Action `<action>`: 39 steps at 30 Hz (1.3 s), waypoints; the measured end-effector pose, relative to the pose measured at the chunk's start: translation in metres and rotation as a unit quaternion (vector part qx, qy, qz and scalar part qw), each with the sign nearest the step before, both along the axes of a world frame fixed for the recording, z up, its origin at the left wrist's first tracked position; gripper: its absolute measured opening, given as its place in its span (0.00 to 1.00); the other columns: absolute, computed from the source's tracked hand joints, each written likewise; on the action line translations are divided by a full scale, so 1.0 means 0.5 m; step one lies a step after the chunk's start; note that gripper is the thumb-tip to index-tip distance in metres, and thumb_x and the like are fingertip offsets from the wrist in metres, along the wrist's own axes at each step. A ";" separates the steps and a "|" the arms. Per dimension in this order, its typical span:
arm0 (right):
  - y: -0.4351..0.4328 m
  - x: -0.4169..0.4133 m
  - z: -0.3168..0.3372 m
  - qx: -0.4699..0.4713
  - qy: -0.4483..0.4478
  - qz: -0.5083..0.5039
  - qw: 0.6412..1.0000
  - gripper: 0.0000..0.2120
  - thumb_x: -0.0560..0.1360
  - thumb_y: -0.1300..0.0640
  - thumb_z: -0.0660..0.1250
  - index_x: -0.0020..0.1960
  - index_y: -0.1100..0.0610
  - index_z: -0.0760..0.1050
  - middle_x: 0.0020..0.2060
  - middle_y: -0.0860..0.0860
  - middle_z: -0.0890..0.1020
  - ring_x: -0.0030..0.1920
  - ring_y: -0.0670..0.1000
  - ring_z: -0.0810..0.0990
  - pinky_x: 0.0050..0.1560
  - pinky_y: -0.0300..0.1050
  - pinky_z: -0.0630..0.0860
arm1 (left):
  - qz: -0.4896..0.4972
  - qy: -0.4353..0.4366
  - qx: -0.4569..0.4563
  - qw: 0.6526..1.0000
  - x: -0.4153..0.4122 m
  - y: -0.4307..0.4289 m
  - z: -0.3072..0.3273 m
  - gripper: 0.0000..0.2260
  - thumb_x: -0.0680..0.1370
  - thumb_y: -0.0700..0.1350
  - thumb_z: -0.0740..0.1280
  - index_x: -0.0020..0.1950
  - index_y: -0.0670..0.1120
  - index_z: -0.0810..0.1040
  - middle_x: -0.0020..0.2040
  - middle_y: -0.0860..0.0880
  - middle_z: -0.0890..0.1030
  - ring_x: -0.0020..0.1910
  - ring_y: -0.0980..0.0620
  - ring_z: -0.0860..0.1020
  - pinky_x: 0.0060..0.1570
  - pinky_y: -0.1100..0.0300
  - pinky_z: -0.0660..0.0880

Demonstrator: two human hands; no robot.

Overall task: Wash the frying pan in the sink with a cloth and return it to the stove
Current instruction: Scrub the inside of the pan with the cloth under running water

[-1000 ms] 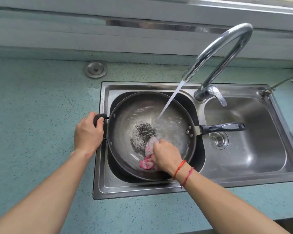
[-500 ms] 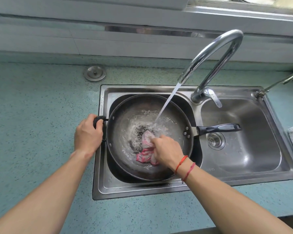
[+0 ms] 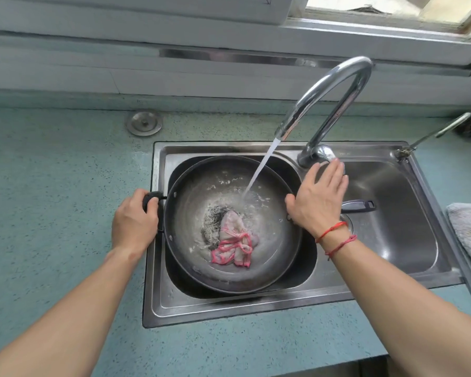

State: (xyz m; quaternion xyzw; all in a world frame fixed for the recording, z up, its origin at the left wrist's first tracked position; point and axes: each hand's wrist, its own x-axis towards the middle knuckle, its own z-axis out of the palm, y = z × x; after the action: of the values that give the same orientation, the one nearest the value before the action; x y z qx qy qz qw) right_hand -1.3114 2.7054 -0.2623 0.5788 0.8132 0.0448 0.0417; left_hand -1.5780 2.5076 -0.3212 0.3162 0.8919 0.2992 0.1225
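A: Pan?
B: frying pan (image 3: 191,213) in left basin of sink (image 3: 229,308), cloth (image 3: 234,240) lying inside, water running.
A: Hands?
B: left hand (image 3: 135,221) fingers curled round pan's side grip. right hand (image 3: 320,197) fingers spread flat by faucet (image 3: 314,155) base.

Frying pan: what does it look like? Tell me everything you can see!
The frying pan is round, dark and metal-looking, sitting in the left basin of the sink. The left hand grips its small black side handle; a long black handle points right, partly hidden by the open right hand. Water from the faucet pours inside, where a dark speckled patch and a crumpled pink-edged cloth lie.
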 end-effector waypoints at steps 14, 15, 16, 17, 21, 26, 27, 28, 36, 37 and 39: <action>0.018 0.007 -0.016 0.001 -0.002 -0.010 1.000 0.41 0.66 0.54 0.67 0.76 0.61 0.58 0.71 0.76 0.54 0.73 0.74 0.52 0.73 0.68 0.51 | 0.002 0.006 -0.009 1.000 0.003 0.002 0.005 0.08 0.82 0.48 0.61 0.50 0.45 0.75 0.41 0.46 0.77 0.40 0.46 0.73 0.37 0.56 0.65; 0.018 0.007 -0.016 -0.002 0.000 -0.010 1.000 0.41 0.65 0.54 0.67 0.76 0.60 0.58 0.71 0.77 0.55 0.73 0.75 0.53 0.73 0.68 0.51 | 0.002 0.007 -0.009 1.000 0.003 0.002 0.004 0.08 0.82 0.47 0.61 0.50 0.45 0.75 0.41 0.46 0.77 0.40 0.46 0.73 0.37 0.56 0.65; 0.018 0.007 -0.015 -0.005 -0.001 -0.011 1.000 0.41 0.65 0.55 0.66 0.76 0.60 0.58 0.71 0.77 0.55 0.73 0.75 0.54 0.73 0.67 0.51 | 0.002 0.008 -0.009 1.000 0.003 0.003 0.004 0.07 0.82 0.48 0.61 0.50 0.45 0.75 0.41 0.46 0.77 0.40 0.46 0.73 0.37 0.56 0.65; 0.017 0.008 -0.013 -0.010 -0.004 -0.010 1.000 0.40 0.65 0.55 0.66 0.76 0.60 0.58 0.70 0.77 0.55 0.72 0.75 0.54 0.73 0.67 0.51 | 0.002 0.008 -0.010 1.000 0.003 0.003 0.003 0.07 0.82 0.48 0.61 0.50 0.45 0.75 0.40 0.46 0.77 0.40 0.46 0.73 0.36 0.56 0.65; 0.015 0.008 -0.006 -0.025 0.002 -0.019 1.000 0.40 0.66 0.52 0.68 0.75 0.59 0.59 0.71 0.76 0.55 0.73 0.73 0.54 0.73 0.66 0.49 | 0.002 0.008 -0.006 1.000 0.001 0.001 0.001 0.07 0.82 0.47 0.62 0.49 0.46 0.75 0.39 0.48 0.76 0.39 0.47 0.73 0.32 0.61 0.62; -0.087 -0.040 -0.024 -0.100 0.062 0.124 0.985 0.26 0.72 0.47 0.65 0.66 0.57 0.70 0.64 0.63 0.70 0.63 0.64 0.69 0.60 0.57 0.69 | 0.004 0.008 -0.004 1.000 0.003 0.003 0.002 0.06 0.82 0.47 0.62 0.49 0.46 0.75 0.40 0.48 0.76 0.39 0.46 0.73 0.32 0.60 0.63; -0.121 -0.051 -0.036 -0.148 0.062 0.147 0.976 0.24 0.73 0.47 0.64 0.66 0.55 0.70 0.62 0.60 0.70 0.61 0.63 0.71 0.56 0.55 0.71 | 0.005 0.006 -0.005 1.000 0.002 0.004 0.001 0.06 0.82 0.47 0.62 0.49 0.46 0.75 0.40 0.47 0.77 0.40 0.46 0.74 0.34 0.57 0.65; -0.154 -0.059 -0.050 -0.189 0.057 0.162 0.967 0.23 0.74 0.46 0.63 0.66 0.53 0.69 0.62 0.58 0.69 0.60 0.61 0.70 0.54 0.54 0.73 | 0.006 0.004 -0.006 1.000 0.002 0.003 0.001 0.07 0.82 0.47 0.62 0.49 0.46 0.75 0.41 0.46 0.78 0.41 0.45 0.74 0.37 0.56 0.66; -0.239 -0.078 -0.129 -0.237 0.046 0.184 0.953 0.22 0.75 0.47 0.64 0.67 0.47 0.66 0.62 0.55 0.67 0.58 0.58 0.69 0.49 0.52 0.76 | 0.012 0.005 -0.012 1.000 0.006 0.003 0.004 0.07 0.82 0.48 0.62 0.51 0.46 0.76 0.42 0.47 0.78 0.41 0.48 0.74 0.34 0.62 0.62; -0.236 -0.079 -0.135 -0.234 0.048 0.188 0.953 0.22 0.75 0.49 0.64 0.68 0.48 0.66 0.62 0.56 0.68 0.57 0.58 0.69 0.48 0.52 0.77 | 0.013 0.006 -0.012 1.000 0.005 0.003 0.003 0.07 0.82 0.48 0.61 0.52 0.46 0.76 0.43 0.47 0.78 0.41 0.49 0.74 0.33 0.64 0.62; -0.233 -0.082 -0.144 -0.239 0.058 0.205 0.947 0.21 0.75 0.51 0.65 0.67 0.49 0.67 0.61 0.56 0.69 0.55 0.58 0.70 0.46 0.53 0.78 | 0.015 0.008 -0.012 1.000 0.004 0.003 0.002 0.07 0.82 0.48 0.62 0.52 0.46 0.76 0.43 0.47 0.78 0.41 0.49 0.74 0.33 0.66 0.61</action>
State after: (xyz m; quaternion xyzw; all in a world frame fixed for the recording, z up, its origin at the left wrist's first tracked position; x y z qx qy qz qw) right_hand -1.3526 2.5890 -0.3342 0.3742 0.9022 -0.1766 0.1217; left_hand -1.5758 2.5089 -0.3205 0.3033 0.9011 0.2877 0.1151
